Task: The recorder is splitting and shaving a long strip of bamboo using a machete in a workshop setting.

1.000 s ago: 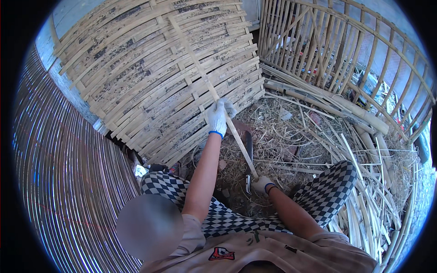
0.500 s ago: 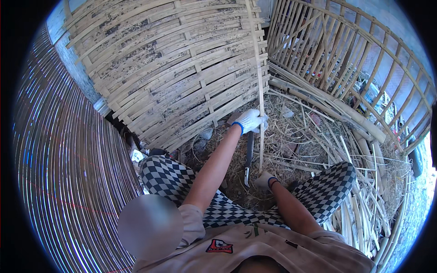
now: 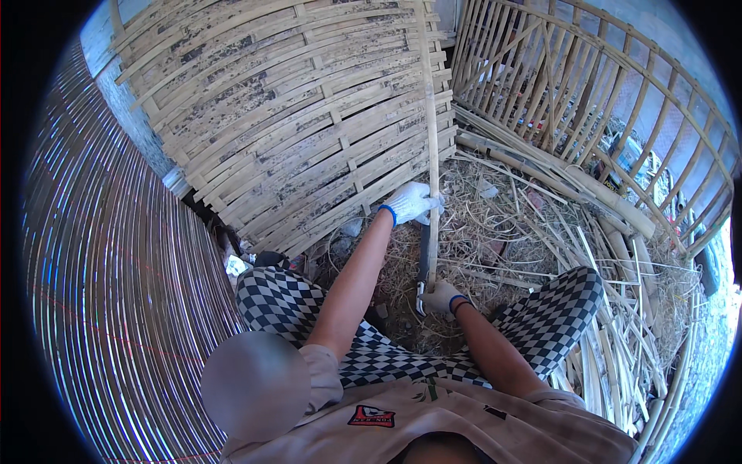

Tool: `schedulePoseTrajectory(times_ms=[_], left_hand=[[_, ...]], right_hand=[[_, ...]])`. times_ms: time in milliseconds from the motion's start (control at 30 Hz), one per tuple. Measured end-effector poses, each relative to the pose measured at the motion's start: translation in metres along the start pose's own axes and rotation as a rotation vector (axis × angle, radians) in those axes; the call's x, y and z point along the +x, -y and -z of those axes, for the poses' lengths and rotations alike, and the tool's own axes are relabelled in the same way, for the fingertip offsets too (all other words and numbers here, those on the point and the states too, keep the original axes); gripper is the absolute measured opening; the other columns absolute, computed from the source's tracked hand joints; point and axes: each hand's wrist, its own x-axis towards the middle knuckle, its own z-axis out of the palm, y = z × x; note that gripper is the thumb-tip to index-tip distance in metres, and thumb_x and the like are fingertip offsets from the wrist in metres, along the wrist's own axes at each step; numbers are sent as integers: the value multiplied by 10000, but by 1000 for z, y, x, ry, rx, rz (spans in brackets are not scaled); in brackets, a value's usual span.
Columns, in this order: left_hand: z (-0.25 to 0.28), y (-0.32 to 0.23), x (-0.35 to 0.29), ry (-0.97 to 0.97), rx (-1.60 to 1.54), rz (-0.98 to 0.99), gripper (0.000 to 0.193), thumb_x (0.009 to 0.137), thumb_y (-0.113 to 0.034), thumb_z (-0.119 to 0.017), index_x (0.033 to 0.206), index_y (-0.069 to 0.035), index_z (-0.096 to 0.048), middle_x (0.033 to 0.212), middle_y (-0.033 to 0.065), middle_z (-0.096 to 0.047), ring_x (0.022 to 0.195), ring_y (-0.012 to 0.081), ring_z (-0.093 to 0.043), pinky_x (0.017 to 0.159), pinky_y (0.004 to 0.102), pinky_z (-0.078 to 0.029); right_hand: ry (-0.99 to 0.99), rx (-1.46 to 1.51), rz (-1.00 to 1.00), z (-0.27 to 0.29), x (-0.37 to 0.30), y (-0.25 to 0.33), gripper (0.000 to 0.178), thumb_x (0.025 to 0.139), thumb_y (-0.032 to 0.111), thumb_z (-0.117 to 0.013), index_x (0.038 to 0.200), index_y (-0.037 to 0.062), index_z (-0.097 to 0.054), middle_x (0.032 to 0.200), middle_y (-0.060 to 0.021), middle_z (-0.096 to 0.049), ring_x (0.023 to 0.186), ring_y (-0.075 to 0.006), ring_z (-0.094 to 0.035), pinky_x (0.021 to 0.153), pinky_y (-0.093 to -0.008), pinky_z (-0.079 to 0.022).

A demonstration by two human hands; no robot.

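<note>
A long pale bamboo strip (image 3: 430,108) runs upright between my two gloved hands and reaches up past the woven panel. My left hand (image 3: 416,204), in a white glove with a blue cuff, is closed round its middle stretch. Lower down, my right hand (image 3: 443,297), gloved too, pinches the strip's near end. Just left of the strip lies a long, dark, narrow tool (image 3: 424,254) with a shiny metal lower end. That end is beside my right fingertips. Its upper end goes under my left hand, so I cannot tell whether that hand touches it.
A woven bamboo panel (image 3: 255,108) leans at the upper left. A bamboo railing (image 3: 564,85) stands at the upper right, with thick poles (image 3: 603,189) below it. Shavings (image 3: 495,224) litter the ground, and split strips (image 3: 610,356) pile up beside my right knee.
The strip has shifted a little left and shows a wider face. Both my hands have moved slightly left with it, the right one also slightly upward, closer to the dark tool.
</note>
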Motion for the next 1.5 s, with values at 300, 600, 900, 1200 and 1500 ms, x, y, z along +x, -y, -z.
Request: schedulePoseTrajectory(times_ms=[300,600,900,1200,1500], left_hand=[[10,14,11,-198,-98,21,257,969,-86,-609,1186,51,-614,1029,154,-726,858,229,-726,700,361,-637],[17,6,11,-370,-274,-128,262,959,32,-547,1216,56,-594,1099,178,-701,938,260,-722,825,371,-625],[28,0,1,-311,-481,-278,385,972,-8,-590,1352,31,-536,1168,136,-674,1040,247,-682,944,382,-578],[27,-6,-5,-240,-320,-130,321,979,-88,-637,1268,43,-590,1084,115,-703,901,216,-711,838,347,-614],[28,-11,-3,-279,141,-40,305,947,-52,-638,1230,58,-610,997,115,-740,874,168,-716,778,312,-598]], right_hand=[[24,-34,-14,1,2,2,510,841,440,-652,1105,12,-733,1018,-198,-741,989,-324,-718,897,-414,-555],[59,-139,-26,-1,2,3,500,855,427,-626,1093,-1,-727,1040,-204,-736,1007,-328,-716,898,-418,-562],[187,-118,-16,-5,8,4,421,770,302,-644,992,-47,-721,989,-237,-734,965,-331,-722,843,-404,-568],[156,-95,40,-10,13,2,389,821,358,-631,921,-1,-742,912,-206,-741,889,-323,-730,838,-403,-565],[61,-153,160,-17,32,-3,454,864,437,-630,1019,20,-720,1008,-197,-733,990,-355,-697,902,-433,-538]])
